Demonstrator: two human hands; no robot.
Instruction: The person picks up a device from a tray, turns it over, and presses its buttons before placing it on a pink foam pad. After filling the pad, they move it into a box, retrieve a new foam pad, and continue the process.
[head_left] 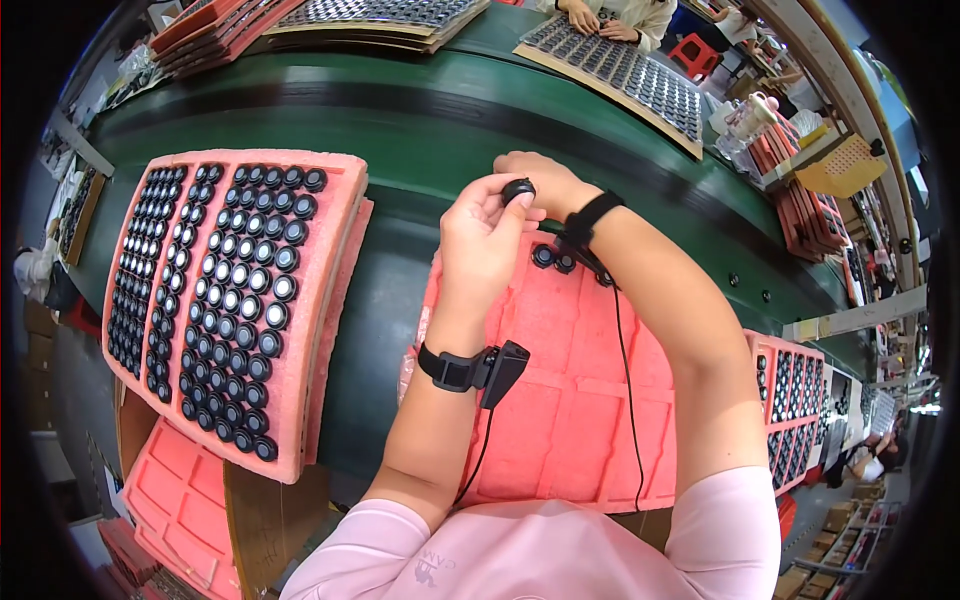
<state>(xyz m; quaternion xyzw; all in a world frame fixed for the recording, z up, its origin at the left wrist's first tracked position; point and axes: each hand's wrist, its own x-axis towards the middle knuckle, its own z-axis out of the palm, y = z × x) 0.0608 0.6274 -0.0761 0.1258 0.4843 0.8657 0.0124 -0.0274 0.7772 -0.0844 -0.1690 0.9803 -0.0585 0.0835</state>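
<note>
Pinched between the thumb and fingers of my left hand [485, 225] is a small round black part [518, 190], raised above the far edge of a pink foam tray [590, 390]. My right hand [545, 178] is bent inward just beyond it, back of the hand showing; its fingers are hidden, so I cannot tell what they hold. A few similar black parts [543, 256] sit in the tray's far row, partly under my right wrist. Both wrists wear black straps with small cabled devices. To the left, a second pink foam tray [330, 270] holds many such parts with pale round centres.
A green conveyor belt [420, 115] crosses beyond the trays. On its far side, a co-worker's hands [600, 25] rest over a tray of parts [620, 75]. Another filled pink tray [790, 400] stands at right. Pink trays [185, 500] lie lower left.
</note>
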